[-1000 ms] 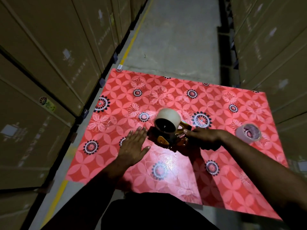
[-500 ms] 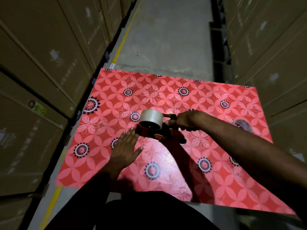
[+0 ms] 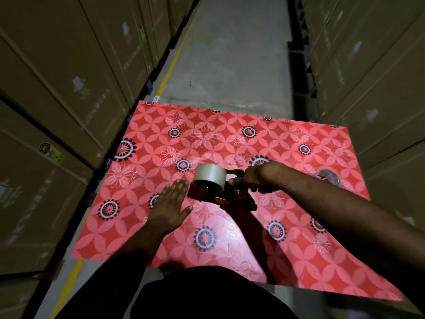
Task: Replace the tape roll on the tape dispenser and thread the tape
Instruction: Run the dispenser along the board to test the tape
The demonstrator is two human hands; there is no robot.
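The clear tape roll [image 3: 209, 178] sits on our orange tape dispenser [image 3: 220, 194] mid-table [image 3: 299, 261]; it looks light and rigid, with a slick outer face, best held by its rim. Our right hand [image 3: 250, 178] pinches beside it, perhaps the tape end. Our left hand [image 3: 170, 206] lies spread, flat alongside.

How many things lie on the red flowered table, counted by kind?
Clear tape rolls: 2 (one on the dispenser, one loose at the right edge)
Orange-and-black tape dispensers: 1
Total: 3
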